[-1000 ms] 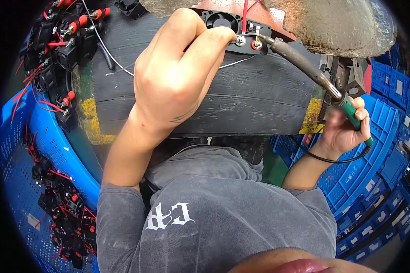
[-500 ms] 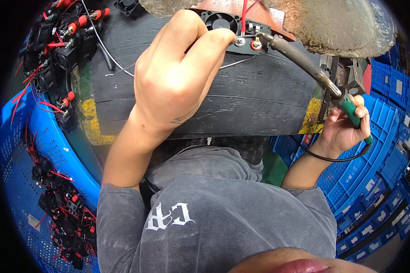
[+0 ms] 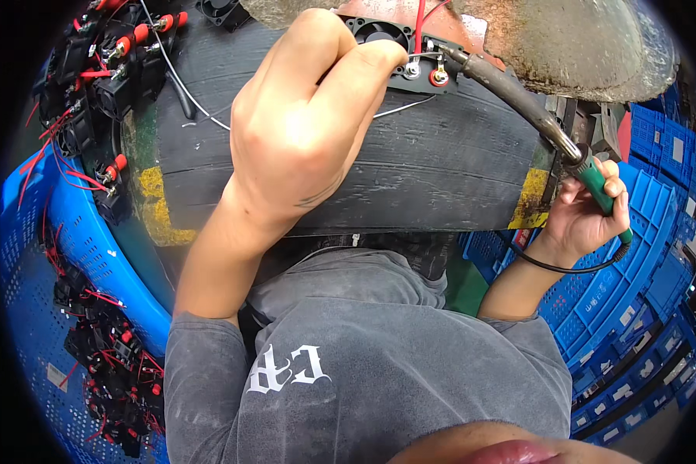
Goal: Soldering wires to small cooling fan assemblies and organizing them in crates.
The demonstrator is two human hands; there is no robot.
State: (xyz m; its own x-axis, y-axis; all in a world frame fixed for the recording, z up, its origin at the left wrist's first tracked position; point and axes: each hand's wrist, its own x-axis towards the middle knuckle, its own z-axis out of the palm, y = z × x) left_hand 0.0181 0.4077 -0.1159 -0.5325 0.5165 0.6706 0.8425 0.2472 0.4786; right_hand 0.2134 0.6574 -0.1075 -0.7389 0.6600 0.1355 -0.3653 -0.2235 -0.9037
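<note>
**Rubber, plastic and worn metal at the bench**

The black work mat (image 3: pixel 441 162) is looking like matt ribbed rubber, with chipped yellow paint wearing off at its corners. The soldering iron (image 3: pixel 564 147) is showing a dull, scorched metal barrel and a smooth green plastic grip. The small fan (image 3: pixel 379 35) is showing a black plastic frame with shiny metal terminals. The blue crates (image 3: pixel 62 255) are gleaming as glossy perforated plastic. The grey shirt (image 3: pixel 379 371) is reading as soft matt cloth.

left hand (image 3: pixel 305 127) hides most of fan (image 3: pixel 379 31); red wire (image 3: pixel 419 19) cut off at top edge
</note>
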